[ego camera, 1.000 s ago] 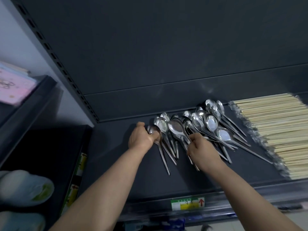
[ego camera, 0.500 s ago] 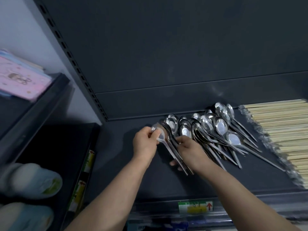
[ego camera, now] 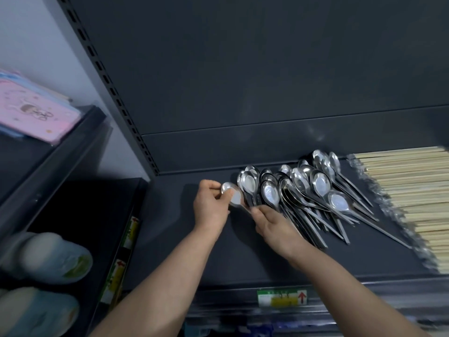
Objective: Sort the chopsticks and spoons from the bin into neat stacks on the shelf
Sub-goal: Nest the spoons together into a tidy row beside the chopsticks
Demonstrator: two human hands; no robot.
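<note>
The left hand (ego camera: 211,206) pinches the bowl of one spoon (ego camera: 232,195) just left of the spoon pile (ego camera: 303,190) mid-shelf (ego camera: 170,244). The right hand (ego camera: 274,224) pinches its handle. Chopsticks (ego camera: 403,190) lie along the shelf's right edge. The front-edge label (ego camera: 281,298) shows a red arrow, but its writing is unreadable.

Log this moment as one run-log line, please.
left hand: grips shiny metal spoon | right hand: pinches its handle | pale wooden chopsticks: stacked at right

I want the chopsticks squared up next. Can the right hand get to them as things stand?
Probably, but not directly: the right hand seems to pinch the handle of the spoon that the left hand holds, and the spoon pile lies between it and the chopsticks.
</note>
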